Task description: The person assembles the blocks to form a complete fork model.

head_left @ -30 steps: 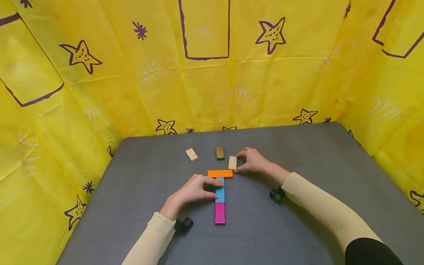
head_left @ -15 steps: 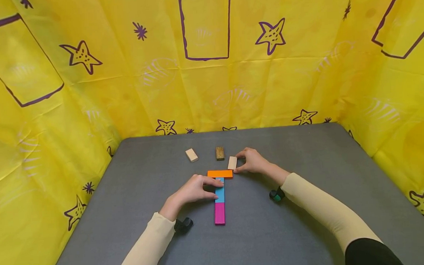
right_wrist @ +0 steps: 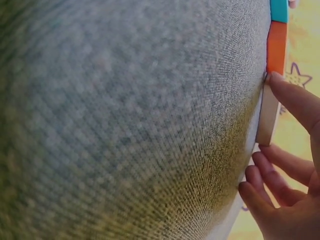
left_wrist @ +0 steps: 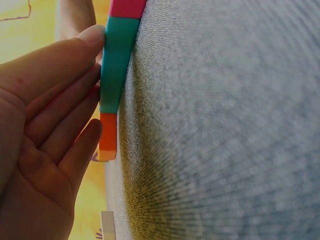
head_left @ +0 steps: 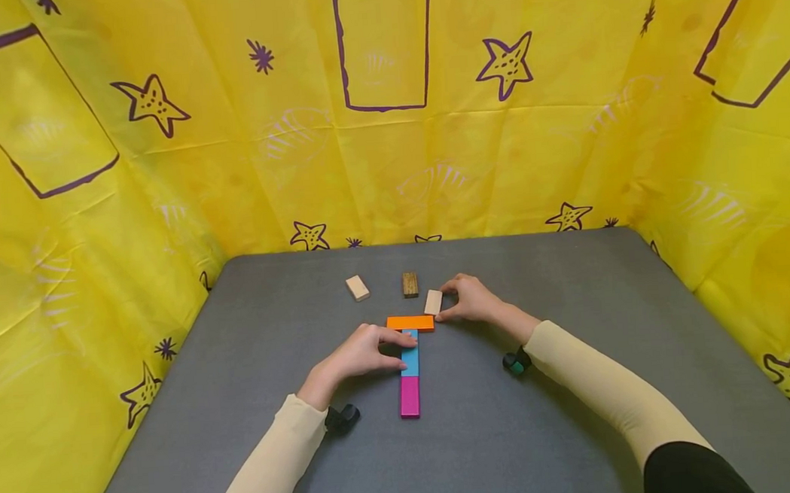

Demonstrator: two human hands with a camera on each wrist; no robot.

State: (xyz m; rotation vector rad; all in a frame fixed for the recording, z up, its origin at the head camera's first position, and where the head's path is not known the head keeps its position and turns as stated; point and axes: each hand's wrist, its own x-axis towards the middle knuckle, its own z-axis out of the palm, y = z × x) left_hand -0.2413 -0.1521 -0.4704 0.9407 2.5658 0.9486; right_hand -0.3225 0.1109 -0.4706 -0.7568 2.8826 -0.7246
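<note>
In the head view, an orange block [head_left: 409, 322] lies crosswise at the far end of a blue block [head_left: 410, 357], and a magenta block [head_left: 409, 396] continues the line nearer me. My left hand [head_left: 361, 352] rests its thumb and fingertips on the blue block, fingers fairly straight. My right hand [head_left: 473, 300] pinches a pale wooden block [head_left: 433, 302] by its ends between thumb and a finger. That block lies slightly tilted by the orange block's right end. In the right wrist view, the thumb sits where the pale block [right_wrist: 269, 110] meets the orange one [right_wrist: 277, 47].
Beyond the row lie a second pale wooden block [head_left: 357, 288] and a dark brown wooden block [head_left: 409, 285]. The grey tabletop [head_left: 488, 437] ends at a yellow patterned cloth [head_left: 390, 171] at the back and sides. Wrist cameras sit below both hands.
The pale block in my right hand has turned very slightly. Both hands stay almost where they were, and the other blocks have not moved.
</note>
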